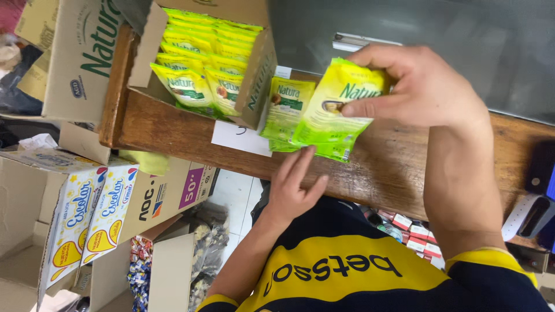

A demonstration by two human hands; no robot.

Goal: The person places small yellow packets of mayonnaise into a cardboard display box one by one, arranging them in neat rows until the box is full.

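Wooden counter (399, 167), right hand (422, 86) grip clenched on green sachet (332, 112) lying slantwise, left hand (292, 185) released.

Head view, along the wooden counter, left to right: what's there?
Open cardboard box of sachets → white paper slip → loose sachet → pinched sachet → right hand → dark device.
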